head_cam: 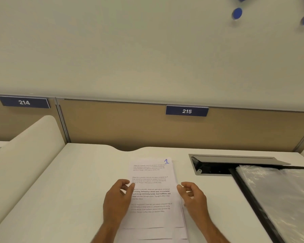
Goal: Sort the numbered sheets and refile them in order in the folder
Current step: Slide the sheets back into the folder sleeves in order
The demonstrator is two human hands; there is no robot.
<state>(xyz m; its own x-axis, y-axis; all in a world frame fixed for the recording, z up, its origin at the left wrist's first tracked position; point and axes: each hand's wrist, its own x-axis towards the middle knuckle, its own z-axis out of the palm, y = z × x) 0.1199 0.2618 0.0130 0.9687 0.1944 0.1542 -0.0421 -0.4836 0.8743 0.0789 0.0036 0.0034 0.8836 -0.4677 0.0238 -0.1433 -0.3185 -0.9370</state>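
White sheets [153,188] stacked between hands, left [118,197], right [193,199].

White desk [77,190] bears stacked sheets [153,195] (top marked 1) and folder [279,199].

Head-worn camera looks forward and down, close over the desk [81,181].

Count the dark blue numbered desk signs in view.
2: the dark blue sign reading 214 at far left on the partition, the dark blue sign reading 215 right of centre.
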